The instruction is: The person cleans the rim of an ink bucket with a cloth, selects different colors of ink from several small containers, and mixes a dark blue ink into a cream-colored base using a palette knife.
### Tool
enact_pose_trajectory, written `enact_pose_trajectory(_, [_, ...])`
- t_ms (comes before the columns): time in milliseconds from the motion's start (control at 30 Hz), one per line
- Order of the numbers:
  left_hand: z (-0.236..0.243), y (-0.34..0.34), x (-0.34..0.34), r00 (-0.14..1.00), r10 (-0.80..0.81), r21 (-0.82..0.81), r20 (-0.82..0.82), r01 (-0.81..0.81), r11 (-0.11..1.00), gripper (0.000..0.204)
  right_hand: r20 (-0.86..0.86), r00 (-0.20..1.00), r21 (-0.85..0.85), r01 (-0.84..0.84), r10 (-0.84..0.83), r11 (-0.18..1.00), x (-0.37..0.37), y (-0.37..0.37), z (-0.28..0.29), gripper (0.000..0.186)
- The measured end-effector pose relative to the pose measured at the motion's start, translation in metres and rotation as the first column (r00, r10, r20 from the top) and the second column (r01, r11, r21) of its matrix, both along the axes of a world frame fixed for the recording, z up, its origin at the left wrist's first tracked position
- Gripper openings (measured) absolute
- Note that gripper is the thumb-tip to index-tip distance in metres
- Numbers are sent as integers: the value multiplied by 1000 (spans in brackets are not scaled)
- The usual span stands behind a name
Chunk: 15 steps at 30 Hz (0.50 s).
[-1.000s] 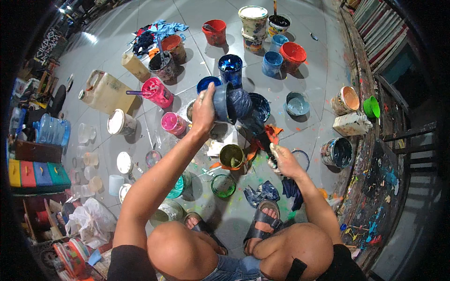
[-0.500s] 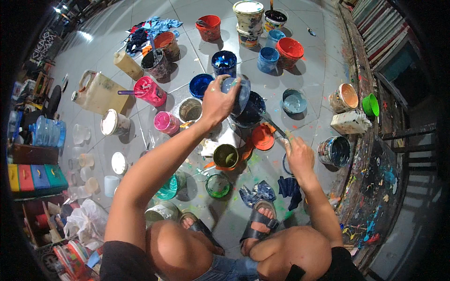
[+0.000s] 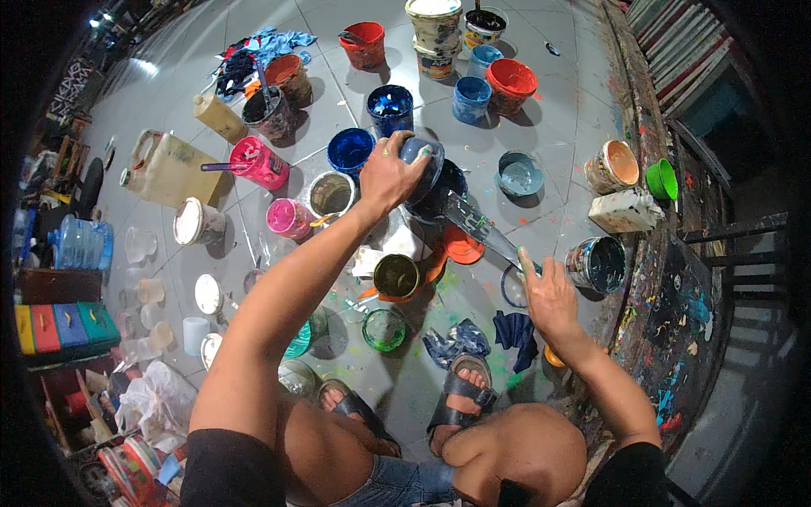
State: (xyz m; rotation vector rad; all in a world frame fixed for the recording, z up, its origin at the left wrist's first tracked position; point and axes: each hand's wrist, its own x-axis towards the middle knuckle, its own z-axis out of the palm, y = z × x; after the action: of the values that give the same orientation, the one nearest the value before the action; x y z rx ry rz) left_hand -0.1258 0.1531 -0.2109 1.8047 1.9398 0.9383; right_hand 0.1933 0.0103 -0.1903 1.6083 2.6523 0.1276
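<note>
My left hand grips a small blue-grey plastic tub, tilted on its side over a bucket of dark blue paint. Between the thumb and fingers of my right hand is a spatula with a long, flat, paint-smeared blade. Its tip is beside the dark bucket's near right rim, above an orange-red lid. What is inside the tilted tub is hidden from view. Close by on the left stand a blue paint pot and a whitish can.
Several paint containers stand around on the tiled floor, among them a red bucket, a pink pot, a grey-blue bowl and a dark-paint can. A beige jerrycan is at left. A crumpled dark cloth lies near my foot.
My right hand has moved right and toward me, drawing the spatula blade back from the dark bucket so more of it shows. The left hand still holds the tub tilted over the bucket.
</note>
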Motion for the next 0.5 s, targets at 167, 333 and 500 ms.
enact_pose_trajectory(167, [3, -1, 1, 1000, 5, -33, 21, -4, 999, 52, 66, 998, -31, -9, 11, 999, 10, -4, 23, 52])
enact_pose_trajectory(333, [5, -4, -6, 999, 30, -61, 41, -27, 998, 53, 47, 998, -17, -29, 30, 999, 0, -8, 54, 53])
enact_pose_trajectory(500, [9, 1, -2, 985, 61, -67, 160, -51, 996, 53, 11, 1000, 6, -4, 4, 1000, 8, -23, 75, 50])
